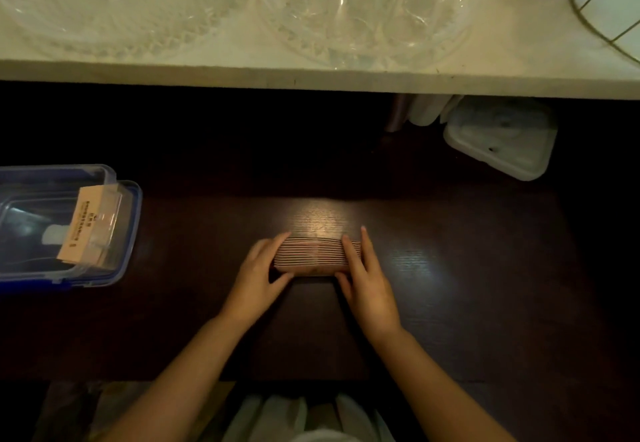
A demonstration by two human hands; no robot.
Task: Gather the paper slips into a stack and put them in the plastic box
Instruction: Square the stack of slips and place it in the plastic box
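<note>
A stack of brownish paper slips (311, 255) stands on edge on the dark table, its layered edges facing up. My left hand (260, 273) presses against the stack's left end and my right hand (363, 275) against its right end, so both hands squeeze it between them. At the far left sits a clear plastic box (117, 233) with a blue rim. Inside the box lies another bundle of tan paper slips (90, 225) with printed text, tilted.
A pale shelf edge (311, 76) overhangs the back of the table, carrying clear glass dishes (360, 8) and a wire rack (606, 8). A white lidded container (502, 140) sits under it at the back right. The table's near edge is close to my body.
</note>
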